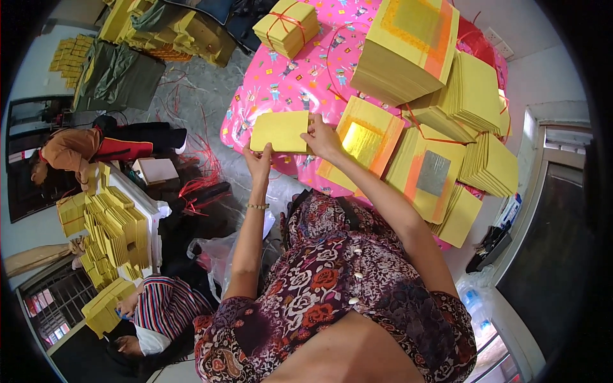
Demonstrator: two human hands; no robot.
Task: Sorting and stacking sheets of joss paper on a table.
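A thin wad of yellow paper is held flat over the pink table cover. My left hand pinches its near left corner, with the thumb on top. At its right edge my right hand grips it between thumb and fingers. Just right of my right hand lies a stack of yellow paper with a gold foil square and orange bands. A similar stack with a silver square leans beside it. How many sheets I hold cannot be made out.
The pink patterned table cover bears a tall yellow paper stack and a bundle tied with red string. Red string litters the floor at left. Two people work by a table of yellow paper piles.
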